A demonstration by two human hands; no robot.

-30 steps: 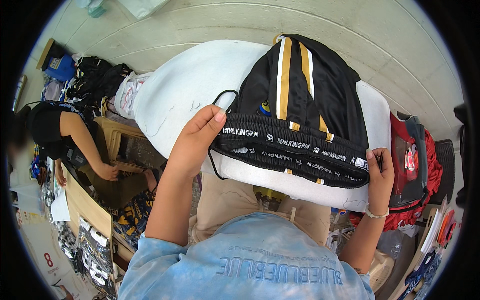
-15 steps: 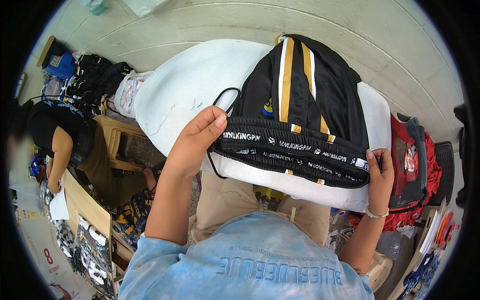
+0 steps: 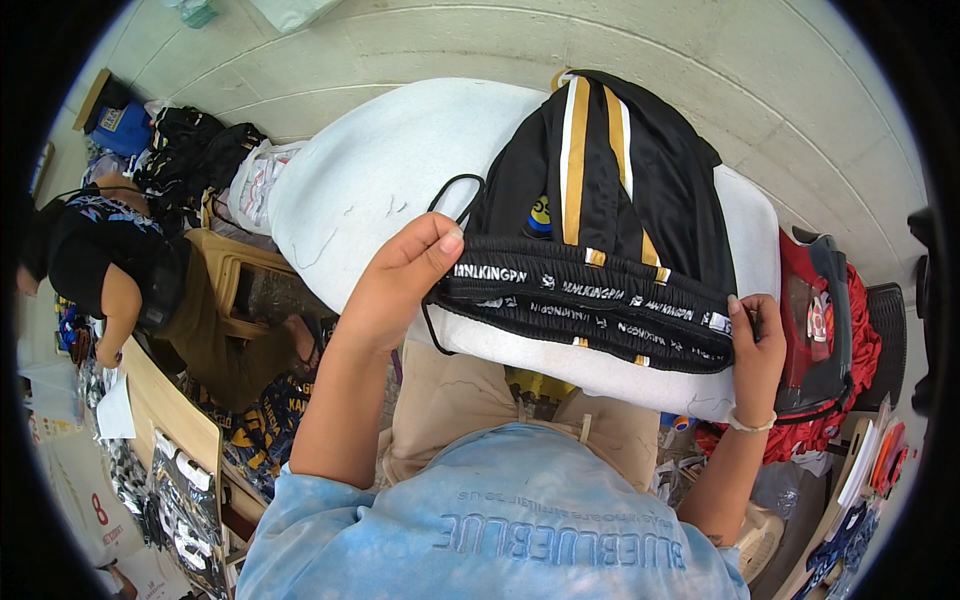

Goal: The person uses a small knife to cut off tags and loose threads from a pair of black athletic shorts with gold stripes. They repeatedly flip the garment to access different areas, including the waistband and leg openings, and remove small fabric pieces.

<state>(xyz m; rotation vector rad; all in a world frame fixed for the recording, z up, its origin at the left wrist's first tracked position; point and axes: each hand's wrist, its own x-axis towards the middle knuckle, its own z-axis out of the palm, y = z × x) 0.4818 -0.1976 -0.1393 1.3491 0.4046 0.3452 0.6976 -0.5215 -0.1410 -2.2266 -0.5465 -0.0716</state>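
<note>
A pair of black shorts [image 3: 665, 165] with gold and white side stripes lies over a white padded board [image 3: 390, 170]. Its ribbed elastic waistband [image 3: 590, 285], with white printing, faces me and gapes a little. My left hand [image 3: 415, 260] pinches the waistband's left end between thumb and fingers. At the other end, my right hand [image 3: 757, 335] grips the band, thumb on top. A black drawstring [image 3: 462, 180] loops out beside my left hand and hangs over the board's near edge. Loose threads lie on the board's left part.
A co-worker [image 3: 120, 260] sits at the left beside a wooden table [image 3: 180, 400] with a white paper on it. A beige plastic chair [image 3: 225, 280] stands near them. A clear-sided red and grey bag [image 3: 815, 330] lies at the right. A pale wall [image 3: 700, 60] rises behind the board.
Both hands keep their hold on the waistband, with only a slight shift; its right end has come a little to the left. The co-worker at the left has moved their upper body and arm.
</note>
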